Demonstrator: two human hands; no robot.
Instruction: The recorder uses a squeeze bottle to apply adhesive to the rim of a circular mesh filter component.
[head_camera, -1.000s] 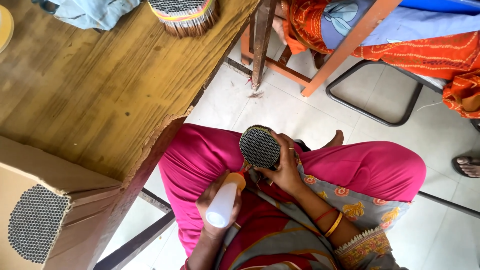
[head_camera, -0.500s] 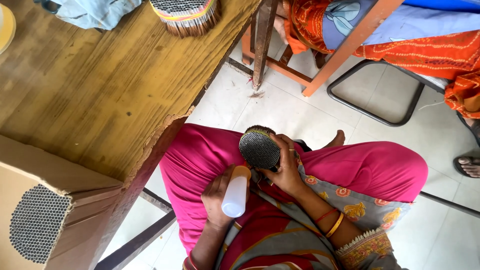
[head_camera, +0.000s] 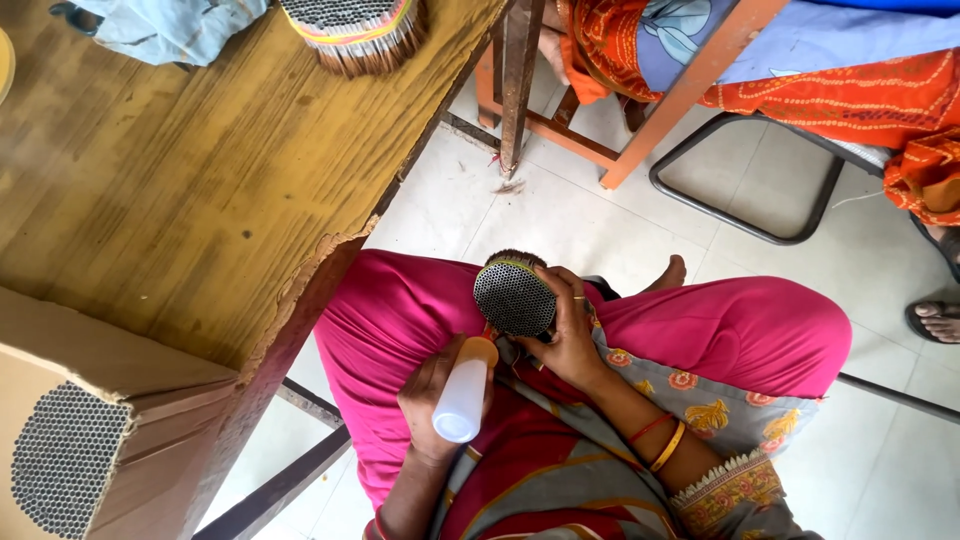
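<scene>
My right hand (head_camera: 568, 335) grips a round bundle of thin tubes (head_camera: 512, 297), its dark honeycomb end face turned up toward me, held over my pink-clad lap. My left hand (head_camera: 430, 395) holds a white squeeze bottle (head_camera: 463, 398) with an orange nozzle. The nozzle points at the lower left rim of the bundle and nearly touches it. Bangles sit on my right wrist.
A worn wooden table (head_camera: 200, 190) fills the left side, with a second tube bundle (head_camera: 355, 30) and a blue cloth (head_camera: 165, 25) at its far edge. A cardboard box (head_camera: 90, 440) with a honeycomb panel stands bottom left. Another person in orange cloth (head_camera: 850, 90) sits beyond, a sandalled foot (head_camera: 935, 320) at right.
My left hand has raised and tilted the bottle, bringing its orange nozzle up toward the bundle's rim. The right hand and bundle have barely shifted.
</scene>
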